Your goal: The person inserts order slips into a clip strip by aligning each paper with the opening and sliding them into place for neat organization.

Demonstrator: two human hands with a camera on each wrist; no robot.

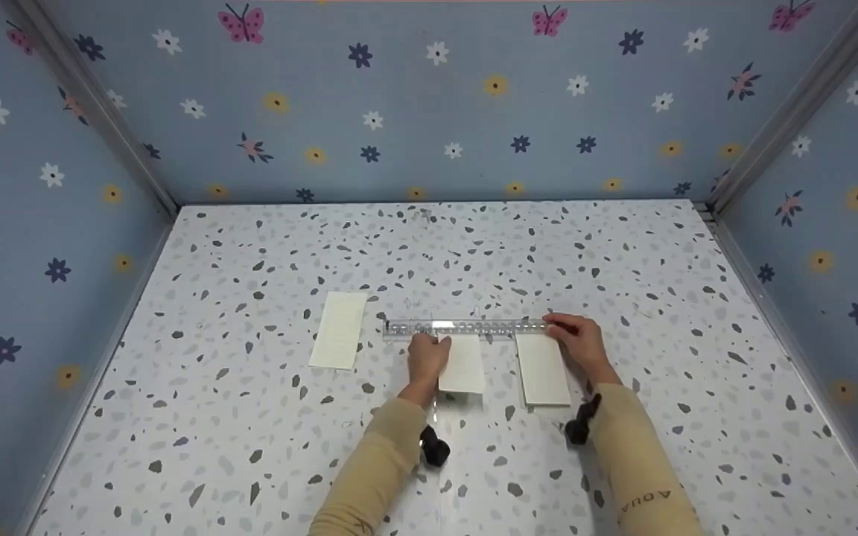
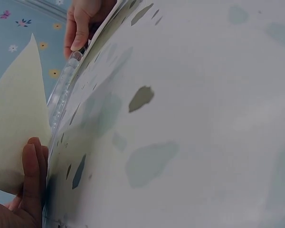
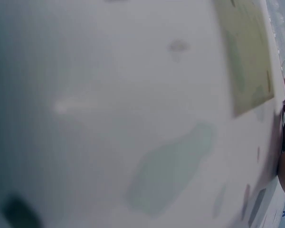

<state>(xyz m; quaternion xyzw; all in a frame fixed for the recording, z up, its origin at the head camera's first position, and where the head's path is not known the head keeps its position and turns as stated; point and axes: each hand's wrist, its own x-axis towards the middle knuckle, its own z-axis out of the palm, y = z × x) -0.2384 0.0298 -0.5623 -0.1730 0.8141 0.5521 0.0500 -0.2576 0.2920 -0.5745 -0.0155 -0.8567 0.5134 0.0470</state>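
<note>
A clear plastic ruler with a row of round cutouts lies crosswise on the speckled table. My right hand pinches its right end between thumb and fingers. Below the ruler's middle, my left hand pinches the left edge of a small cream sheet of paper. In the left wrist view this sheet stands up at a slant from the table, beside the ruler. A cream paper pad lies under the ruler's right part, beside my right hand.
Another cream slip of paper lies flat to the left of the ruler. Blue flowered panels enclose the table at the back and both sides. Black wrist cameras hang beneath both sleeves.
</note>
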